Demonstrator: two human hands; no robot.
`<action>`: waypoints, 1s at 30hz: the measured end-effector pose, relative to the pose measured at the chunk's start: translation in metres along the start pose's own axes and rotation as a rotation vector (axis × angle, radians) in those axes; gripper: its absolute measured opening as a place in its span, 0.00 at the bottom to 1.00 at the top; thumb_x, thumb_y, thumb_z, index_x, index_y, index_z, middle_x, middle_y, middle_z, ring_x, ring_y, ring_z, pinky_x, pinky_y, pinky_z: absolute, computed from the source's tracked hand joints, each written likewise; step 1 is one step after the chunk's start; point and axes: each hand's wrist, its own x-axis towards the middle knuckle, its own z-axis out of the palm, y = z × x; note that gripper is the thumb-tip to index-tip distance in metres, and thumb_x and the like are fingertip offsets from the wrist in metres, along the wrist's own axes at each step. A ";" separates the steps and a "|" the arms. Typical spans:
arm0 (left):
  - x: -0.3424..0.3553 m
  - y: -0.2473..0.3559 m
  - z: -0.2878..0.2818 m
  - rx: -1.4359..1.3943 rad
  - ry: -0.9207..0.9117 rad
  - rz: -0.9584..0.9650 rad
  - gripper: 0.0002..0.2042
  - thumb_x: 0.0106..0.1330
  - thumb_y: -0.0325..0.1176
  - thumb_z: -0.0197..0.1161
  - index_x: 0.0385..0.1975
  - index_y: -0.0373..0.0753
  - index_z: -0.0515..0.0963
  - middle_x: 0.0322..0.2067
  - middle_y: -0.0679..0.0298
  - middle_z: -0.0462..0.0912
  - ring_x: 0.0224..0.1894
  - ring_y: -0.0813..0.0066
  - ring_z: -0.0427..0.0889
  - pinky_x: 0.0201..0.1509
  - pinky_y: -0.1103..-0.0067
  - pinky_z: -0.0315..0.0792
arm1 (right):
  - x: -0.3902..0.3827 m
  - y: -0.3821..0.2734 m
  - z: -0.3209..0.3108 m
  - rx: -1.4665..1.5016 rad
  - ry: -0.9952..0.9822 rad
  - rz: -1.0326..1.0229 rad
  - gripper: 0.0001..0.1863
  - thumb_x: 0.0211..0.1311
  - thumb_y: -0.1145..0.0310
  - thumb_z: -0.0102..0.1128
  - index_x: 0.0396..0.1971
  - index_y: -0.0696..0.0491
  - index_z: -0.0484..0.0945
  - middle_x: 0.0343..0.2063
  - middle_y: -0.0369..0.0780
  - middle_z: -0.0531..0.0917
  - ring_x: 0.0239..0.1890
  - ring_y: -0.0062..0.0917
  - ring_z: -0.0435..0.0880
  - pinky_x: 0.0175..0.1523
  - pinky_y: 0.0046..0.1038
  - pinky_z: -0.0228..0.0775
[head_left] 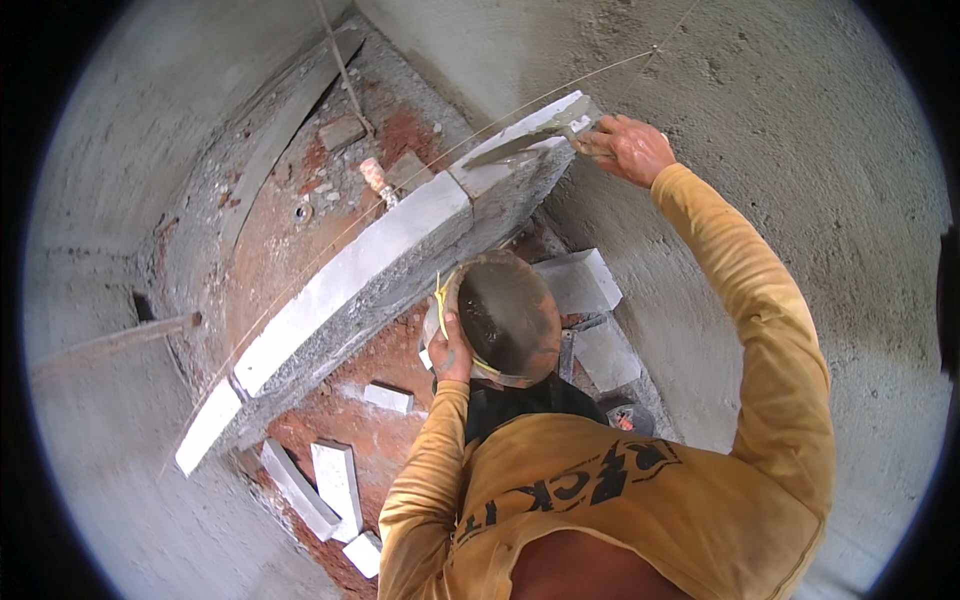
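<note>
While viewed from above, right hand [628,148] noted raised to the far end of a low course of grey blocks [360,268], fingers closed around the handle of a trowel [525,145]. Trowel blade lying flat along the top of the end block, tip pointing toward the left, wet grey mortar under and beside it. Left hand [450,352] clamped on the rim of a round mortar pan [508,318], thumb over the edge, pan held close against the chest and just beside the near face of the wall. Pan interior coated in dark grey mortar (amount cannot be judged). Yellow strip [441,300] seen at the pan rim by the left thumb.

Both arms in yellow long sleeves; right arm stretched out, left arm bent.

Wall course running diagonally from lower left to upper right, top faces pale, side face rough with mortar. Thin string line [560,88] stretched above the course, passing near the trowel. Loose pale blocks [337,483] lying on reddish ground [375,430] at lower left, further blocks [578,280] stacked on the right of the pan. Small loose block [387,397] resting between wall and left sleeve. Rendered grey walls [800,150] enclosing the area on both sides. Wooden stick [120,338] projecting from the left wall, well apart from both hands.
</note>
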 end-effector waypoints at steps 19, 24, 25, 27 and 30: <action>0.009 0.032 -0.025 0.220 -0.020 0.077 0.29 0.67 0.55 0.48 0.26 0.30 0.79 0.16 0.53 0.75 0.23 0.62 0.76 0.33 0.69 0.69 | -0.063 -0.116 0.056 0.156 -0.553 -0.114 0.13 0.55 0.60 0.55 0.35 0.50 0.82 0.33 0.42 0.83 0.38 0.38 0.83 0.43 0.38 0.74; -0.002 0.076 -0.025 0.265 -0.089 0.205 0.27 0.67 0.54 0.51 0.22 0.31 0.77 0.16 0.52 0.74 0.22 0.62 0.74 0.32 0.70 0.69 | -0.069 -0.187 0.124 0.161 -0.506 -0.127 0.11 0.52 0.60 0.59 0.32 0.49 0.82 0.32 0.43 0.83 0.33 0.38 0.84 0.40 0.37 0.76; -0.004 0.081 -0.027 0.282 -0.102 0.158 0.26 0.67 0.53 0.51 0.23 0.31 0.77 0.16 0.53 0.74 0.22 0.64 0.74 0.32 0.71 0.68 | -0.071 -0.191 0.131 0.212 -0.547 -0.147 0.12 0.51 0.61 0.60 0.32 0.50 0.82 0.32 0.43 0.83 0.33 0.38 0.84 0.39 0.36 0.76; -0.006 0.084 -0.032 0.280 -0.107 0.164 0.25 0.67 0.52 0.52 0.23 0.32 0.77 0.16 0.54 0.73 0.22 0.68 0.73 0.31 0.72 0.68 | -0.076 -0.193 0.138 0.320 -0.646 -0.193 0.13 0.49 0.61 0.62 0.32 0.52 0.83 0.30 0.45 0.84 0.34 0.38 0.84 0.38 0.35 0.76; -0.005 0.072 -0.046 0.123 -0.037 0.163 0.25 0.68 0.50 0.52 0.23 0.31 0.77 0.16 0.59 0.74 0.22 0.73 0.71 0.30 0.74 0.67 | -0.081 -0.184 0.140 0.699 -0.686 -0.146 0.15 0.48 0.60 0.62 0.34 0.53 0.84 0.29 0.43 0.85 0.31 0.33 0.84 0.35 0.33 0.75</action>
